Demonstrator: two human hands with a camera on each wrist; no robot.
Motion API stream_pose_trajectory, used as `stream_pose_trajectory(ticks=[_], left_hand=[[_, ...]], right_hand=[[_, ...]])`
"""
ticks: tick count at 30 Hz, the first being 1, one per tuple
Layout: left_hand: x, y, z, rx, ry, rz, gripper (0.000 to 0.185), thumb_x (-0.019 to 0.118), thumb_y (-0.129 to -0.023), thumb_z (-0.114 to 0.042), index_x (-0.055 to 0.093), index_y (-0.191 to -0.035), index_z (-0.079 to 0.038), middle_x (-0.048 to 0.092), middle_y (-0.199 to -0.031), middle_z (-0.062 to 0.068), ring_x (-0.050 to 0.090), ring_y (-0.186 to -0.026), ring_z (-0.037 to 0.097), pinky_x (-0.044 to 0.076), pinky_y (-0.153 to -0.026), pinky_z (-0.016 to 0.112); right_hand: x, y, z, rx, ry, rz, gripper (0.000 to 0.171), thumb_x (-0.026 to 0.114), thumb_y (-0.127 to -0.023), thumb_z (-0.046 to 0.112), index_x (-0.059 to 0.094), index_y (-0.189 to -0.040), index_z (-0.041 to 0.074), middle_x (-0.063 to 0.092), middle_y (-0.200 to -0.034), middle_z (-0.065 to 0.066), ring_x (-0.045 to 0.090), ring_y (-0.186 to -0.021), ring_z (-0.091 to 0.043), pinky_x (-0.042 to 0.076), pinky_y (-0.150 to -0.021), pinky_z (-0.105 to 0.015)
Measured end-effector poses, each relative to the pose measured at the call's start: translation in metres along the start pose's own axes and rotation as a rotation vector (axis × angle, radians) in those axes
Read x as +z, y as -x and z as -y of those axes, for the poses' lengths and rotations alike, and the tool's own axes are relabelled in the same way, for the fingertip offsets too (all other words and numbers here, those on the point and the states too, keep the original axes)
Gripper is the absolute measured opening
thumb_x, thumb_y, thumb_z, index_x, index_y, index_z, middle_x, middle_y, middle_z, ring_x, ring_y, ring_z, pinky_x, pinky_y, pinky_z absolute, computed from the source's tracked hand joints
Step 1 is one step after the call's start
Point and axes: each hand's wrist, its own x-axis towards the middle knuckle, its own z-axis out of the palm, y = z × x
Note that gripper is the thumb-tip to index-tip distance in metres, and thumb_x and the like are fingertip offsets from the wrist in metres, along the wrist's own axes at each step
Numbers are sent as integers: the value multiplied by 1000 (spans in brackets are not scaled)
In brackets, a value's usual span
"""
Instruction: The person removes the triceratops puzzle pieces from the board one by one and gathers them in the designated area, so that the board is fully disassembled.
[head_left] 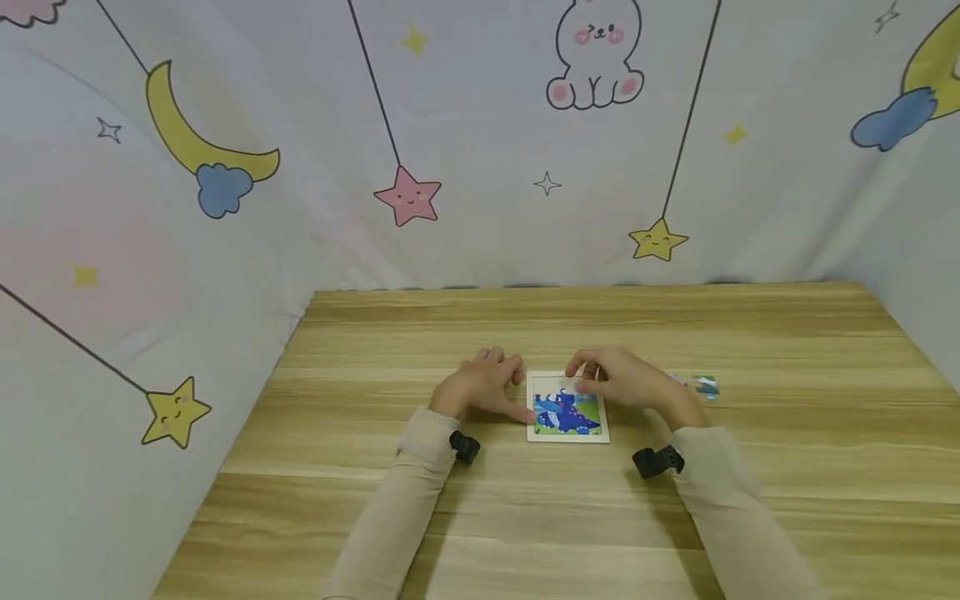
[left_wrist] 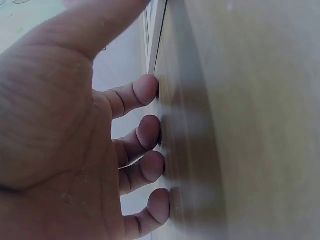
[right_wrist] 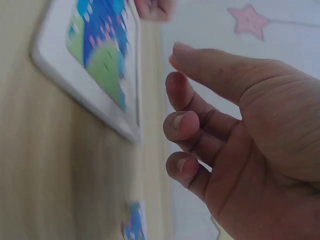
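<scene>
A small white-framed puzzle board (head_left: pixel 567 410) with a blue dinosaur picture lies on the wooden table (head_left: pixel 525 508). My left hand (head_left: pixel 504 385) rests at the board's left edge, its thumb reaching onto the lower left of the picture. In the left wrist view its bent fingertips (left_wrist: pixel 150 131) press on the table beside the board's edge (left_wrist: pixel 156 35). My right hand (head_left: pixel 592 373) hovers over the board's upper right corner. In the right wrist view its fingers (right_wrist: pixel 176 122) are loosely curled and hold nothing, just off the board (right_wrist: pixel 85 70).
Loose puzzle pieces (head_left: pixel 703 386) lie on the table right of my right hand; one piece (right_wrist: pixel 134 226) shows in the right wrist view. A cloth backdrop (head_left: pixel 480 167) with stars, moons and a rabbit walls in the table on three sides.
</scene>
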Motion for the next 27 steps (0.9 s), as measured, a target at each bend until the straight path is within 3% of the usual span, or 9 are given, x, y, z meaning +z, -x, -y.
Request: stream_pose_trajectory(ticks=[5, 10, 27], left_hand=[[-1, 2, -4, -18, -33, 0, 63, 76, -75, -67, 47, -105, -20, 39, -100, 2, 37, -94, 21, 30, -75, 36], [-1, 2, -6, -25, -36, -3, 63, 77, -75, -67, 48, -106, -20, 39, -101, 2, 37, -95, 21, 31, -76, 37], [0, 2, -9, -34, -57, -3, 62, 77, -75, -66, 47, -105, -20, 39, -99, 2, 37, -91, 20, 31, -74, 34]], right_hand=[[17, -11, 9, -56, -27, 95, 31, 70, -94, 13, 61, -122, 2, 59, -78, 3, 52, -67, -11, 44, -64, -27], [27, -14, 11, -72, -25, 133, 41, 77, -89, 14, 58, -122, 0, 54, -72, 4, 48, -63, -7, 41, -62, -24], [34, -14, 4, -94, -52, 123, 30, 70, -94, 11, 47, -112, 7, 42, -76, 1, 39, -65, -10, 33, -64, -27]])
